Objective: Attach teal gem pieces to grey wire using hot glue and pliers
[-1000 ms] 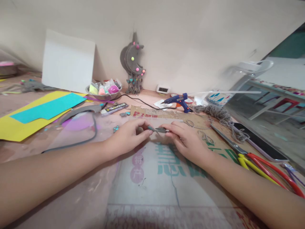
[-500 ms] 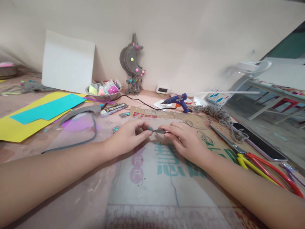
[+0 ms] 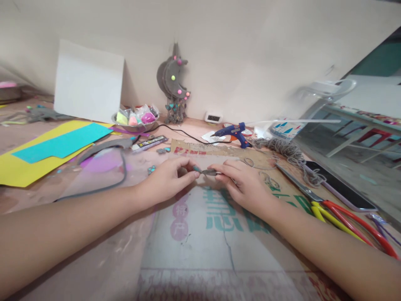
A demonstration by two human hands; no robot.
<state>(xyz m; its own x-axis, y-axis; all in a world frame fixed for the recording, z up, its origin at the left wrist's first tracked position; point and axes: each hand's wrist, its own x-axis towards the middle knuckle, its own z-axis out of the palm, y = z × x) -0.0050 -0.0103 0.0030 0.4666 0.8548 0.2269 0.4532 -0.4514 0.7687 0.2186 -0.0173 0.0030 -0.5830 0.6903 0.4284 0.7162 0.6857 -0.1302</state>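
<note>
My left hand (image 3: 172, 177) pinches a small turquoise-and-grey piece (image 3: 196, 169) between thumb and fingertips. Opposite it, my right hand (image 3: 242, 179) is closed on a small dark grey piece (image 3: 209, 172) with a pointed left end. The two pieces meet or overlap between my fingertips; I cannot tell whether they are joined. Just left of my left hand lies a little turquoise-and-grey flower shape (image 3: 151, 169). Under both hands is a printed cardboard sheet (image 3: 200, 251) with a clear plastic layer over it.
A blue glue gun (image 3: 233, 133) stands behind my hands. To the right are grey yarn (image 3: 285, 149), scissors (image 3: 326, 205) and a phone (image 3: 341, 186). Yellow sheets (image 3: 19, 173), a turquoise sheet (image 3: 62, 144) and a bowl of packets (image 3: 136, 121) lie left. A grey moon ornament (image 3: 173, 83) hangs behind.
</note>
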